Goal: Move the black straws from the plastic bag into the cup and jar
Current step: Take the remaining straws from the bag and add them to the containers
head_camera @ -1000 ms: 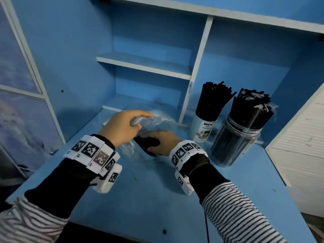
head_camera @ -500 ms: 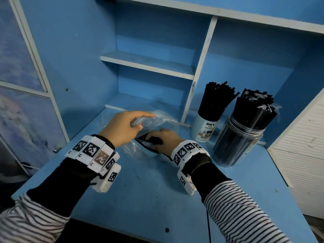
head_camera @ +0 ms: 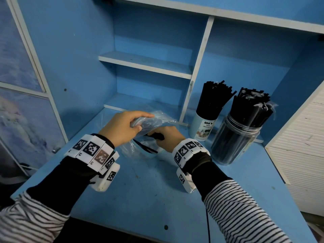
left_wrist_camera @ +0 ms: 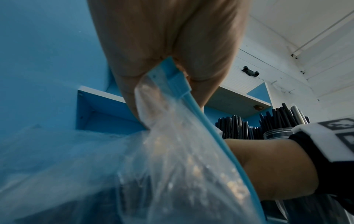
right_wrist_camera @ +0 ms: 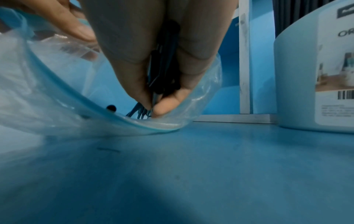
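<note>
The black straws (right_wrist_camera: 164,72) that remain are inside the clear plastic bag (head_camera: 154,120), which lies on the blue desk (head_camera: 157,190) in front of the shelves. The right hand (head_camera: 168,137) is inside the mouth of the bag, and its fingers (right_wrist_camera: 134,60) and thumb are curled and pressed together around a small bunch of these straws; the ends of the straws stick out below the fingertips, close to the bottom edge of the bag opening. The left hand (head_camera: 121,128) holds the upper edge of the bag lifted: its thumb and fingers pinch the blue zip strip (left_wrist_camera: 168,78) at the top, so the mouth of the bag is held open. To the right of the hands, the pale cup (head_camera: 204,127) with a label stands upright on the desk and is full of black straws. Just beside it, further right, stands the clear jar (head_camera: 233,142), also packed with black straws. A white panel (head_camera: 301,146) borders the desk on the right side.
</note>
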Demonstrator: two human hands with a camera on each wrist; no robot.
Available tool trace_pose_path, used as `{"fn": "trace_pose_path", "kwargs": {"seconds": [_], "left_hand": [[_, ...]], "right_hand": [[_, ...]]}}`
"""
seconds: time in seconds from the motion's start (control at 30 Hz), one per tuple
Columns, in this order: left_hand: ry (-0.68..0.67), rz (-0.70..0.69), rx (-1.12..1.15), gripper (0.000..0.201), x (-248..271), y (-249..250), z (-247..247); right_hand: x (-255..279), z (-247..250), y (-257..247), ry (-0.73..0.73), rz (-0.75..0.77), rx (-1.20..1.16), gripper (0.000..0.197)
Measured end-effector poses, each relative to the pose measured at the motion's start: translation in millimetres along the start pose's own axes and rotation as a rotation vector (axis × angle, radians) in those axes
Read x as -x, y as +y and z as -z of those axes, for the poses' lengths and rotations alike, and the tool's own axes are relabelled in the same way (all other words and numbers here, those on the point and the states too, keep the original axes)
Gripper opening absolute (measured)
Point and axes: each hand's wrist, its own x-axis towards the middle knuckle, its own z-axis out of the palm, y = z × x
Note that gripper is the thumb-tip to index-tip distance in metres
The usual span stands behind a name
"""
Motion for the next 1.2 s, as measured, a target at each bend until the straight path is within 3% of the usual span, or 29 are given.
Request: {"fn": "trace_pose_path", "kwargs": {"seconds": [0.27, 0.43, 0.57, 0.67, 0.87, 0.97, 1.07, 1.2], "left_hand": [[0.039, -0.019, -0.021, 0.054, 5.8, -2.1, 0.6], [0.197, -0.214, -0.062, 0.049, 10.5, 29.8, -4.7], [0.0, -0.374, -0.083, 0.062, 6.6, 59.5, -31.8], [-0.092, -0.335, -0.22, 0.069, -1.2, 64.9, -63.8], [0.05, -0.218, -0.133, 0.015, -13.9, 84.3, -99.6], [0.012, -0.159, -0.027, 0.003, -20.3, 91.1, -102.7], [0.044, -0.043, 0.186, 0.039, -24.6, 100.4, -105.1], [-0.057, 0.047, 0.471, 0.048, -25.3, 111.3, -112.6]], "right_hand": [[37.9, 33.8, 4.5, 0.013, 0.033, -0.06, 0.04], [71.9, 67.7, 2.3, -0.002, -0.009, -0.057, 0.041], [94.8, 89.9, -3.9, -0.047, -0.013, -0.048, 0.04], [108.4, 104.5, -8.0, -0.083, -0.006, -0.016, 0.038], [129.7, 127.2, -6.8, -0.069, -0.007, -0.12, 0.037], [134.4, 143.8, -5.5, 0.05, 0.03, -0.149, 0.03], [133.5, 159.8, -5.8, 0.317, 0.072, -0.077, 0.031], [126.3, 155.3, -20.1, 0.586, 0.234, -0.335, 0.026]]}}
